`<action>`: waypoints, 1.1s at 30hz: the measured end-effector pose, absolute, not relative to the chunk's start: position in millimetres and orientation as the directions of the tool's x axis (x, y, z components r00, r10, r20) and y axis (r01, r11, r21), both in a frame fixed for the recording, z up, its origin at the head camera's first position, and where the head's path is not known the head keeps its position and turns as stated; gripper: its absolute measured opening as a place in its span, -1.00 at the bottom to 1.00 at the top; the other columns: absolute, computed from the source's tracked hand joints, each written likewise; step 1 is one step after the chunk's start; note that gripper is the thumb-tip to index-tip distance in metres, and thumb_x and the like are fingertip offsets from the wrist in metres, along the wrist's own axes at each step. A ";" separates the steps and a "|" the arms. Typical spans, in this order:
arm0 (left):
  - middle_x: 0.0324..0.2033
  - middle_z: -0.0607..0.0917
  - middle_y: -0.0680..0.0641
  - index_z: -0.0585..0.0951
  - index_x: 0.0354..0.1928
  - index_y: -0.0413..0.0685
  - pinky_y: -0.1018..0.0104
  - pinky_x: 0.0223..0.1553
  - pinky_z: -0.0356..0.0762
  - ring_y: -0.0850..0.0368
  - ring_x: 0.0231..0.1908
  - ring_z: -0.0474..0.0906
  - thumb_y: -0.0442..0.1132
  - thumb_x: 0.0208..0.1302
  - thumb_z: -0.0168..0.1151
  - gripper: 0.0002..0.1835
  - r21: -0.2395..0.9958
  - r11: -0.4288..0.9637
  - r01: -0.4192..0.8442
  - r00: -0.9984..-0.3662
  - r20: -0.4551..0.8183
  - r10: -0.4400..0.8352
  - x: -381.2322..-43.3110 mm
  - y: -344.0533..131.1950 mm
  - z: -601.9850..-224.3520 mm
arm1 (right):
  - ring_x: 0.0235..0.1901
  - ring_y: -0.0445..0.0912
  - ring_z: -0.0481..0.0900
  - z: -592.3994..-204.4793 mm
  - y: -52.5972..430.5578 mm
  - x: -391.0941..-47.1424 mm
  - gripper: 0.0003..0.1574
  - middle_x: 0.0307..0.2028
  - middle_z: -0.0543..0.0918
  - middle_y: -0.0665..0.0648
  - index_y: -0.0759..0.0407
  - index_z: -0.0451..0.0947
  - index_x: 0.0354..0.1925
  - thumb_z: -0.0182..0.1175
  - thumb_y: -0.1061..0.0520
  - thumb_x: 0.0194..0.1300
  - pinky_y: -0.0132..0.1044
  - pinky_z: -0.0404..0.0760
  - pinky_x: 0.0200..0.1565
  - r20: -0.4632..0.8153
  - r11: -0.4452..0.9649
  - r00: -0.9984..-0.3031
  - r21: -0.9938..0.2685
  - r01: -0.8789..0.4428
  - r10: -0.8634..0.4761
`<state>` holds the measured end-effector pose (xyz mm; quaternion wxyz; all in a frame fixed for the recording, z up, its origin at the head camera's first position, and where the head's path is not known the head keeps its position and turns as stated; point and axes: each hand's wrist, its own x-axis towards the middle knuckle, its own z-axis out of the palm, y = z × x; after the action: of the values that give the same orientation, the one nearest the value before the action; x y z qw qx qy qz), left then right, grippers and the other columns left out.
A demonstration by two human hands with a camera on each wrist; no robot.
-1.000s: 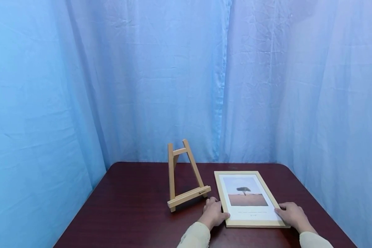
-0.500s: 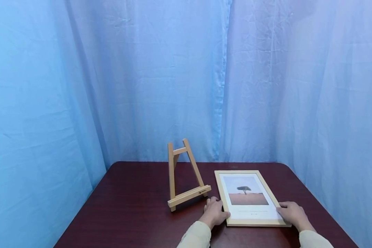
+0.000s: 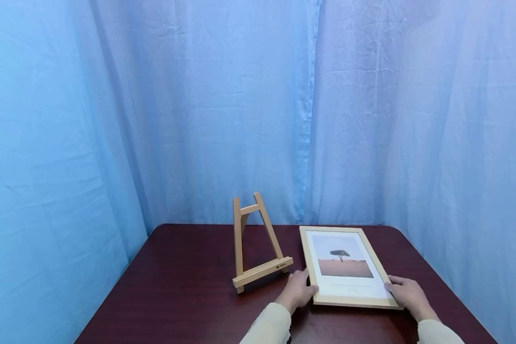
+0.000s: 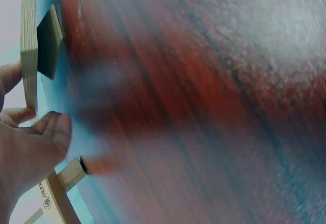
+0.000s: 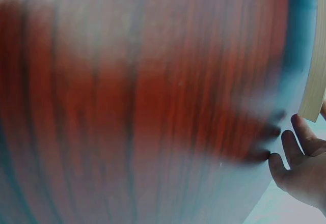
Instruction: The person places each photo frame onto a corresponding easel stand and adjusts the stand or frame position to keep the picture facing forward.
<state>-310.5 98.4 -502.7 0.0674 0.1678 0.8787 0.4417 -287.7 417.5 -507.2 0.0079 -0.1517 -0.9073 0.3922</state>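
A light wooden picture frame (image 3: 350, 301) with a print of a lone tree lies face up between my hands, slightly above the table. My left hand (image 3: 298, 289) grips its left edge near the lower corner, thumb on top. At the opposite edge, my right hand (image 3: 409, 297) holds the frame, also with the thumb on top. In the left wrist view, a dark flap (image 4: 50, 43) sticks out from the frame's underside. The right wrist view shows fingertips (image 5: 300, 127) under the frame's edge (image 5: 313, 76). Just left of the frame stands a small wooden easel (image 3: 262, 271), near my left hand.
The dark red-brown table (image 3: 176, 286) has a glossy surface and rounded far corners. Light blue curtains (image 3: 241, 119) hang behind it and along both sides. The easel's ledge reaches close to the frame's left edge.
Both hands have raised the picture frame a little off the table, and it has shifted slightly away from me. The easel has stayed in place.
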 end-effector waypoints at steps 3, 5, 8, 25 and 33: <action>0.32 0.43 -0.27 0.30 0.46 -0.20 -0.03 0.29 0.32 -0.16 0.35 0.29 -0.23 0.36 0.24 -0.33 0.846 0.476 0.243 -0.932 0.066 0.357 -311.7 97.8 -501.0 | 0.17 0.44 0.36 -506.3 416.5 -290.0 -0.22 0.27 0.23 0.65 0.55 0.23 0.34 0.09 0.00 0.42 0.20 0.46 0.11 -0.108 0.603 -0.946 -0.747 0.279 0.304; 0.30 0.48 -0.23 0.29 0.47 -0.16 0.02 0.23 0.40 -0.09 0.30 0.37 -0.26 0.36 0.24 -0.33 0.865 0.433 0.252 -0.930 0.093 0.354 -312.6 97.4 -499.2 | 0.17 0.43 0.36 -505.3 415.8 -291.2 -0.20 0.29 0.20 0.65 0.55 0.19 0.36 0.09 0.00 0.42 0.17 0.49 0.09 -0.101 0.563 -0.941 -0.779 0.276 0.322; 0.24 0.54 -0.19 0.29 0.48 -0.14 0.12 0.10 0.51 -0.02 0.20 0.48 -0.29 0.35 0.26 -0.32 0.884 0.386 0.265 -0.929 0.126 0.349 -314.6 96.5 -495.8 | 0.21 0.43 0.33 -503.5 415.7 -292.9 -0.18 0.32 0.15 0.64 0.52 0.15 0.39 0.10 -0.02 0.43 0.17 0.47 0.12 -0.083 0.506 -0.936 -0.823 0.259 0.343; 0.12 0.60 -0.13 0.19 0.52 -0.09 0.40 -0.25 0.62 0.20 -0.11 0.61 -0.50 0.29 0.25 -0.21 0.915 0.230 0.330 -0.913 0.248 0.324 -325.9 90.1 -461.1 | 0.34 0.30 0.24 -475.2 405.6 -300.1 -0.22 0.42 0.16 0.48 0.27 0.11 0.50 0.08 -0.02 0.50 0.10 0.41 0.22 -0.004 0.375 -0.924 -0.913 0.159 0.382; 0.08 0.60 -0.13 0.20 0.52 -0.08 0.46 -0.25 0.59 0.24 -0.16 0.58 -0.52 0.24 0.30 -0.17 0.860 0.244 0.449 -0.873 0.363 0.325 -330.9 82.4 -448.8 | 0.35 0.18 0.25 -462.5 398.4 -301.4 -0.24 0.44 0.21 0.36 0.16 0.12 0.51 0.09 -0.01 0.50 -0.27 0.51 0.14 0.033 0.352 -0.927 -0.930 0.109 0.375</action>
<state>-330.9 82.4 -448.8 -0.0548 0.2458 0.7867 0.5636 -301.4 398.4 -462.5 0.1206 -0.1488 -0.8133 0.5495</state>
